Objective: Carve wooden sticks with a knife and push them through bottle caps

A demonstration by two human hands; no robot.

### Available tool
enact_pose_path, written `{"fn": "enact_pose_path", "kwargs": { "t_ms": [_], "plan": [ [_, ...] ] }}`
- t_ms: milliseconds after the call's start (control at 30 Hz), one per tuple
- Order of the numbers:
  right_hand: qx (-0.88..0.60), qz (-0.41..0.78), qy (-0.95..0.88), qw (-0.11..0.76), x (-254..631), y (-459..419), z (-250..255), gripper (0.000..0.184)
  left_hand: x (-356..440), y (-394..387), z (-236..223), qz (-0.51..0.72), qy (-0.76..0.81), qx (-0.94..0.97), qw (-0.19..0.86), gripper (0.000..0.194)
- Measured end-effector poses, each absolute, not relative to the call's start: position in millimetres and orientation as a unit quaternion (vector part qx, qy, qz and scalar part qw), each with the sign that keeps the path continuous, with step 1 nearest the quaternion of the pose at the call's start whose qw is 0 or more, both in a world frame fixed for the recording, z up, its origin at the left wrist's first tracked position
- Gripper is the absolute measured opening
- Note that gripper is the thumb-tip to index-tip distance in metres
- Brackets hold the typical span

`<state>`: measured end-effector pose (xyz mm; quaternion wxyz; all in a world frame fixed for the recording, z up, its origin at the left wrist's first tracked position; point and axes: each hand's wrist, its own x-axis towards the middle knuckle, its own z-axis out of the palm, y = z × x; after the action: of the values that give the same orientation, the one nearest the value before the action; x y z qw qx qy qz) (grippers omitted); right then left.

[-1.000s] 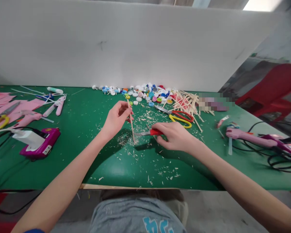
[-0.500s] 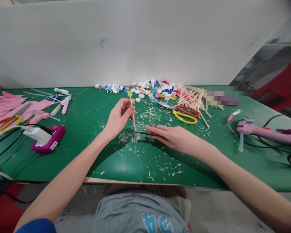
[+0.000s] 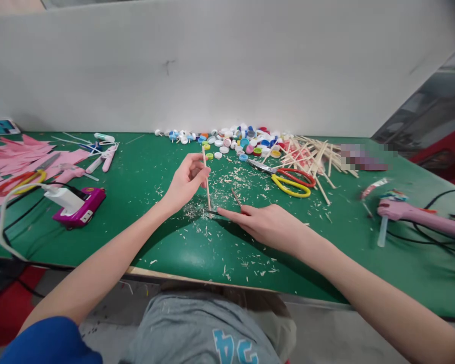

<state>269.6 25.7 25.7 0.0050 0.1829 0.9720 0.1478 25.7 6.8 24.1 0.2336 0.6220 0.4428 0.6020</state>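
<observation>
My left hand (image 3: 187,179) pinches a thin wooden stick (image 3: 208,187), held nearly upright with its lower end close to the green table. In my right hand (image 3: 267,222) is a pair of scissors (image 3: 235,194), its blades spread apart; the red handles are mostly covered by my fingers. One dark blade rests against the stick near its bottom, with my index finger stretched along that blade. Pale wood shavings (image 3: 246,177) lie scattered around both hands.
Behind my hands lie a heap of coloured bottle caps (image 3: 246,141), a pile of wooden sticks (image 3: 322,156) and red-and-yellow scissors (image 3: 291,182). Pink glue guns (image 3: 420,210) with cables flank both sides. A purple power strip (image 3: 81,210) and pink sheets (image 3: 15,156) are at left.
My right hand and the scissors have moved slightly; the index finger now stretches along the blade. The spread of the blades shows more clearly. The camera view has shifted a little.
</observation>
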Motion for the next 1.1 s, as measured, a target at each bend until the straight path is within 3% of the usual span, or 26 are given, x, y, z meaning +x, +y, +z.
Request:
{"fn": "enact_pose_path", "kwargs": {
  "t_ms": [267, 500, 800, 1100],
  "plan": [
    [0.179, 0.085, 0.98, 0.001, 271.3, 26.1, 24.2, 0.05, 25.6, 3.8, 24.6, 0.592, 0.452, 0.62, 0.247, 0.008],
    [0.157, 0.034, 0.987, -0.006, 271.9, 26.4, 27.3, 0.048, 24.9, 2.9, 24.5, 0.582, 0.457, 0.625, 0.25, 0.012],
    [0.196, 0.121, 0.973, -0.007, 268.8, 23.4, 23.8, 0.049, 23.2, 5.3, 21.0, 0.582, 0.449, 0.624, 0.266, 0.014],
    [0.211, 0.039, 0.977, 0.014, 268.6, 20.8, 28.1, 0.05, 21.9, 8.7, 18.0, 0.584, 0.443, 0.623, 0.272, 0.01]
  ]
}}
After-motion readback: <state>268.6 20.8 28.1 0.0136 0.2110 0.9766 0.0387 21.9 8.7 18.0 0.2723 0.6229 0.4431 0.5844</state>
